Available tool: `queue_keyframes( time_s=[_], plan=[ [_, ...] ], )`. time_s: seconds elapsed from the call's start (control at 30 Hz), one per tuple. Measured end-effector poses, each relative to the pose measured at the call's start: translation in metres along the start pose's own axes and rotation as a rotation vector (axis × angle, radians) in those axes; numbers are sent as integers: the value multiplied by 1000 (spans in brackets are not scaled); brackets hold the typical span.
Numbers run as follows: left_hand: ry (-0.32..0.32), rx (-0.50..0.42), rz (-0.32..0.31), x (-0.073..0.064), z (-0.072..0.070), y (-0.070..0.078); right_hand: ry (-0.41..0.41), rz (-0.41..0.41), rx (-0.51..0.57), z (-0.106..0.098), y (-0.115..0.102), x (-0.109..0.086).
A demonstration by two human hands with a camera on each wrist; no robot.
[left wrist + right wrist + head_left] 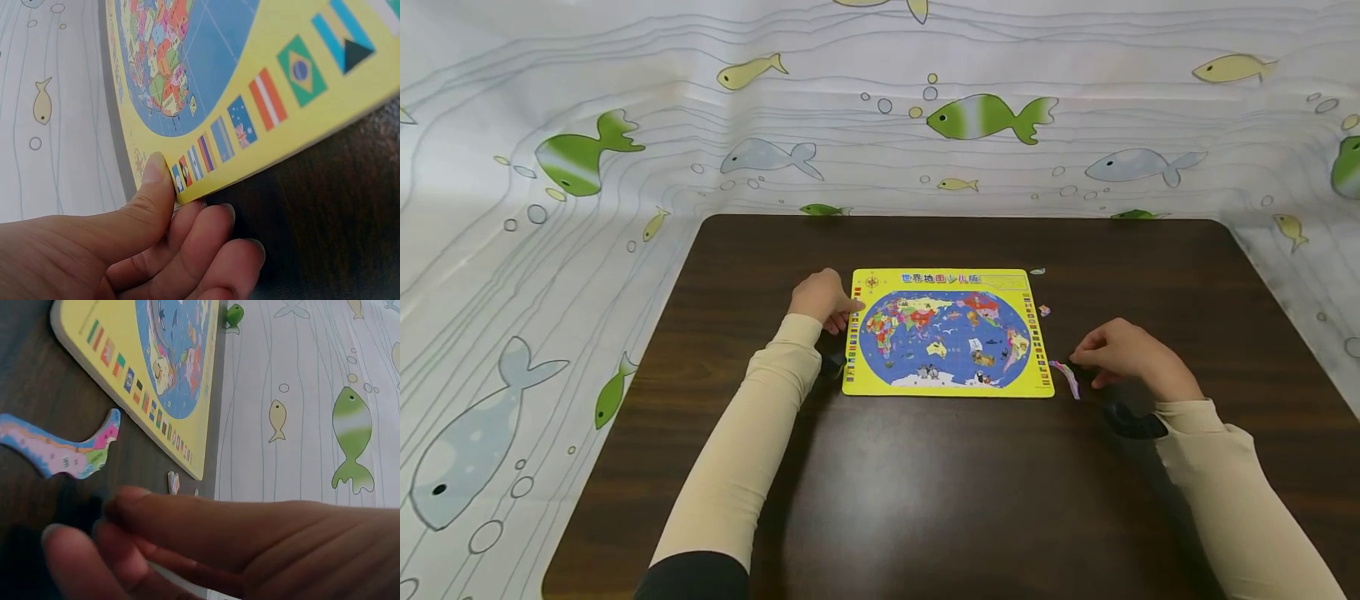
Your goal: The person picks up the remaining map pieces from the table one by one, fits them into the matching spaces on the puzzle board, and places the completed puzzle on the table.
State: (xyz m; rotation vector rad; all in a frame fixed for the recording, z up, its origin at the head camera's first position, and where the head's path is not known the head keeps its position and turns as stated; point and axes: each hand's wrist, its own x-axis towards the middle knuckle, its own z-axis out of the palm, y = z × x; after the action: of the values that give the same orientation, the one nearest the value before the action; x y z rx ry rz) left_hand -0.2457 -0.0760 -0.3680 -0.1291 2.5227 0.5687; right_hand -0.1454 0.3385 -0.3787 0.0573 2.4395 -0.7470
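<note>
Pinching yellow board [955, 390] by left edge in left hand [822, 300], thumb on top. Curling right hand [1123, 354] loosely just beside long pink piece [65, 457], on dark table [887, 483] like board. Enclosing oval map [955, 340] within border. Counting 2 smaller pieces [1044, 311] off right edge. Showing long piece's blue rim clearly only in right wrist view.

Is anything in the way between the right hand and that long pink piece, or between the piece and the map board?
Nothing visible blocks either way. The right hand is beside the long pink piece, which lies close to the right edge of the map board. Two small pieces lie farther up that edge, not between them.
</note>
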Motion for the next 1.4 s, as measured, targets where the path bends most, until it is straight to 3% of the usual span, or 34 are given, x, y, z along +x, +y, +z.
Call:
queue_keyframes(
  time_s=[0.53, 1.4],
  plan=[
    [12, -14, -30, 1, -4, 1, 0, -144, -127, -6, -7, 11],
    [7, -6, -15, 4, 0, 1, 73, -80, -146, 11, -11, 8]
  ],
)
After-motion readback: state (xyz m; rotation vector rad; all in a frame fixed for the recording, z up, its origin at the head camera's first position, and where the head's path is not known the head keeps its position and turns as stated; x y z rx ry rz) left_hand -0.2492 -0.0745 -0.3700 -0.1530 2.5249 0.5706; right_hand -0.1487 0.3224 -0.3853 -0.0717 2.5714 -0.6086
